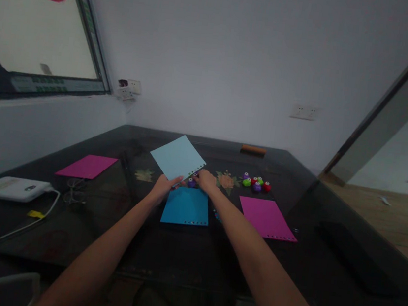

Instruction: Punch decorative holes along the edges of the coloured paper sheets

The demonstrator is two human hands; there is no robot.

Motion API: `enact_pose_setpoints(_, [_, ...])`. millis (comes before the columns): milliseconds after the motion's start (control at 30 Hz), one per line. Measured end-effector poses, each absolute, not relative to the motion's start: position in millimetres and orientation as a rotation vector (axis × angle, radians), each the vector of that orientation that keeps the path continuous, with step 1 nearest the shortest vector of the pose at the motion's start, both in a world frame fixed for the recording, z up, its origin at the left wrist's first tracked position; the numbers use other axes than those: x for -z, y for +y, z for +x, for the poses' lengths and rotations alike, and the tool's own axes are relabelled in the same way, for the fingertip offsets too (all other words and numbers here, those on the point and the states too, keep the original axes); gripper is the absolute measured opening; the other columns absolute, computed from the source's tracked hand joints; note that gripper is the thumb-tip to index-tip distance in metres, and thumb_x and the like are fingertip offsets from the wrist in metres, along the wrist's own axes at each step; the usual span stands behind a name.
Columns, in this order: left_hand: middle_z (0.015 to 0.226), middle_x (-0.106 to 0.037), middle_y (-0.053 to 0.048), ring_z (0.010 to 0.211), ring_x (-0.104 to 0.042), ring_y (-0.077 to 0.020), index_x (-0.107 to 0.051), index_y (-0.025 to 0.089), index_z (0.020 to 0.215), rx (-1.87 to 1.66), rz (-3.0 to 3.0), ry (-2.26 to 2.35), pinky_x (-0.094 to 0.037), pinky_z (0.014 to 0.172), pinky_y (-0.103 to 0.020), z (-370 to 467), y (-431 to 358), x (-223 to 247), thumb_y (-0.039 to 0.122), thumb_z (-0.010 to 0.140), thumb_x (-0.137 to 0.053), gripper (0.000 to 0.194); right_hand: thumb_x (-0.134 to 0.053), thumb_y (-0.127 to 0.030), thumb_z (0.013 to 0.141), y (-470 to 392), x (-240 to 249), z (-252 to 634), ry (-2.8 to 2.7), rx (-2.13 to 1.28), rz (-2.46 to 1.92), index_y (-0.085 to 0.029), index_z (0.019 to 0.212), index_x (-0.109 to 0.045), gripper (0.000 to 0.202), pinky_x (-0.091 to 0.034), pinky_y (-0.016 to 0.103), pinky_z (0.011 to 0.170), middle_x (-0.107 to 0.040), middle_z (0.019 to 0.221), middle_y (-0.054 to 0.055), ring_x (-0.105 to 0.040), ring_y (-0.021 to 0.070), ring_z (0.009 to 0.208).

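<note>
My left hand [166, 184] grips the lower corner of a pale blue sheet [179, 157], which is tilted above the table and has a row of holes along its lower right edge. My right hand [206, 180] is closed at that holed edge, beside a small purple piece [192, 183]; what its fingers pinch is too small to name. Just below both hands a bright blue sheet [186, 206] lies flat, its holes facing me. A magenta sheet [266, 218] lies to the right of my right forearm.
Several small purple, green and red pieces [257, 183] cluster at the back right. Another magenta sheet [88, 166] and a white device [14, 189] with a cable lie left. An orange-brown bar [253, 150] is at the back; a dark slab [357, 256] lies right.
</note>
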State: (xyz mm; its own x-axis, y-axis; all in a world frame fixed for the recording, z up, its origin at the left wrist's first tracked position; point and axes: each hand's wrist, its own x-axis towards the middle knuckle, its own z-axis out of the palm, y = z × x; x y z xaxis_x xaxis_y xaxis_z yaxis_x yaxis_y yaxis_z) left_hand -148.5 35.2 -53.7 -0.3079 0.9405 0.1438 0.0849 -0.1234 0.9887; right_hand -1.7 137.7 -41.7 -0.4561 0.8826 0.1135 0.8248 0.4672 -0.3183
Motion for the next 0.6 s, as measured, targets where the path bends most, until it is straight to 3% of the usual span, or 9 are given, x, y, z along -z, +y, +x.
enact_pose_setpoints(367, [0.060, -0.062, -0.005, 0.046, -0.043, -0.0088, -0.064, 0.009, 0.070, -1.506, 1.271, 1.416, -0.032, 0.047, -0.022, -139, 31, 51, 0.044, 0.067, -0.066, 0.036, -0.050, -0.041, 0.085, 136, 46, 35, -2.247, -0.512, -1.254, -0.016, 0.095, -0.061, 0.029, -0.043, 0.029, 0.077, -0.067, 0.098, 0.012, -0.062, 0.0217, 0.092])
enact_pose_setpoints(533, [0.051, -0.056, -0.003, 0.045, -0.041, -0.0092, -0.067, 0.009, 0.066, -1.429, 1.340, 1.413, -0.030, 0.046, -0.022, -121, 22, 45, 0.046, 0.070, -0.063, 0.038, -0.057, -0.043, 0.079, 129, 59, 67, -1.886, -1.061, -0.969, -0.016, 0.088, -0.060, 0.029, -0.047, 0.027, 0.055, -0.065, 0.070, 0.004, -0.061, 0.0158, 0.057])
enact_pose_setpoints(600, [0.047, -0.051, -0.001, 0.045, -0.040, -0.0094, -0.068, 0.009, 0.066, -1.406, 1.356, 1.402, -0.029, 0.047, -0.022, -114, 18, 42, 0.046, 0.071, -0.062, 0.037, -0.065, -0.044, 0.072, 121, 63, 81, -1.683, -1.297, -0.888, -0.017, 0.084, -0.060, 0.030, -0.049, 0.028, 0.051, -0.063, 0.064, 0.002, -0.061, 0.0169, 0.055])
